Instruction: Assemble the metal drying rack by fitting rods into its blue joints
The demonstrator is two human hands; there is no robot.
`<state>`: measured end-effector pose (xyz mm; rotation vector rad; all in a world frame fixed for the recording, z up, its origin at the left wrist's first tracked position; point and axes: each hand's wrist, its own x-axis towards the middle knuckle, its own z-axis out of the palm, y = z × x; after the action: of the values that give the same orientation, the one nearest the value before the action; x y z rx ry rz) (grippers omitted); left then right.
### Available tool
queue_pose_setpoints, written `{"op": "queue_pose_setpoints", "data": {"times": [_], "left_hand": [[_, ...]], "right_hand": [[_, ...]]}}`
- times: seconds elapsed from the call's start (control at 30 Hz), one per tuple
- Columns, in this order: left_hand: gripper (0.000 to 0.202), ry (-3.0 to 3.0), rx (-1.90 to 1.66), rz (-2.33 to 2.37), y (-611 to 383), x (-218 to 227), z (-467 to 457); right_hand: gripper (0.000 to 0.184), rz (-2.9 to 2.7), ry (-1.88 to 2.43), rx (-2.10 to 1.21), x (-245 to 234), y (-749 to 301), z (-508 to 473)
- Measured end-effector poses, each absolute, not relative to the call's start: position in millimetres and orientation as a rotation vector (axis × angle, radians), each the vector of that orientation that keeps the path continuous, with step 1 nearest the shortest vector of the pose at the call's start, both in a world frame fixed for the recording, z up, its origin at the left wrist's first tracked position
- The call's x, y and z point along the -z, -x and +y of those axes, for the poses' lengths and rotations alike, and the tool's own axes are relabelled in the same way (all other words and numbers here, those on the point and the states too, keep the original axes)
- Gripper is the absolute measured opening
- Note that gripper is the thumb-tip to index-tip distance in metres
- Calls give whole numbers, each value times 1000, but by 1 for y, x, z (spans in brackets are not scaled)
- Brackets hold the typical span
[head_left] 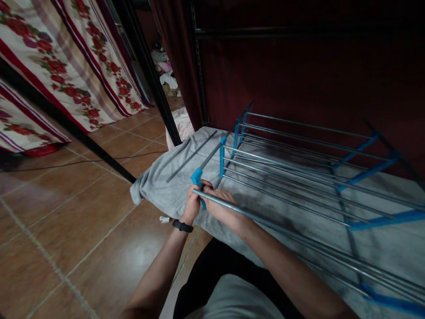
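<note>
A rack of metal tubes [285,167] joined by blue plastic brackets [222,159] lies on a grey blanket. At its near left corner both my hands meet around a blue plastic connector [196,176] on the end of a dark tube. My left hand [191,204], with a black band on the wrist, is closed round the connector from the left. Beside it my right hand [217,201] has its fingers curled against the same piece, partly hidden by a silver tube [215,199] that crosses in front. The far ends of the rack run off to the right.
A loose grey rod [191,157] lies on the blanket [156,179]. Black frame posts [152,71] rise at left, before floral curtains [59,66]. A small white item [164,219] and a dark cable [99,161] lie on the tiled floor. Dark red cloth hangs behind.
</note>
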<state>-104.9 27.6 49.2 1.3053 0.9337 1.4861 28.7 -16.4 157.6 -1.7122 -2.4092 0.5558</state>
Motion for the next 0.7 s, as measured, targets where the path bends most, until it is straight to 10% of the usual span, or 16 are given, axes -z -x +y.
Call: {"op": "queue_pose_setpoints", "data": {"times": [0.7], "left_hand": [[37,-1260,-1364,784,108,-54,29]], "right_hand": [[39,-2510,1694,-620,-134,-30,-14]]}}
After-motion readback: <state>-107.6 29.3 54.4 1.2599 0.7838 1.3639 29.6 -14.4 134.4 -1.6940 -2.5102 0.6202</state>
